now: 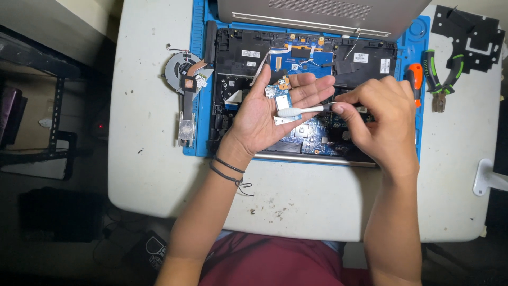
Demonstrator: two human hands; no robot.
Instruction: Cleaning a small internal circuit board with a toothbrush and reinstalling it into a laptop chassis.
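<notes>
On the white table (159, 175) lies a blue repair mat (197, 79), and on it an opened laptop (238, 69) with its circuit boards bared and its silver lid (328, 13) tilted up at the far edge. Left of the laptop, half on the mat, rests a cooling fan with its copper heat pipe (182, 74). At the right edge of the mat lie an orange-handled screwdriver (415, 77) and green-handled pliers (442, 79), near a black cut-out sheet (468, 37). Above the laptop's middle, the left hand (270, 114) is open, palm up, cradling a small blue circuit board (283, 100). The right hand (383, 119) pinches a white-tipped brush (299, 111), whose tip touches the board.
</notes>
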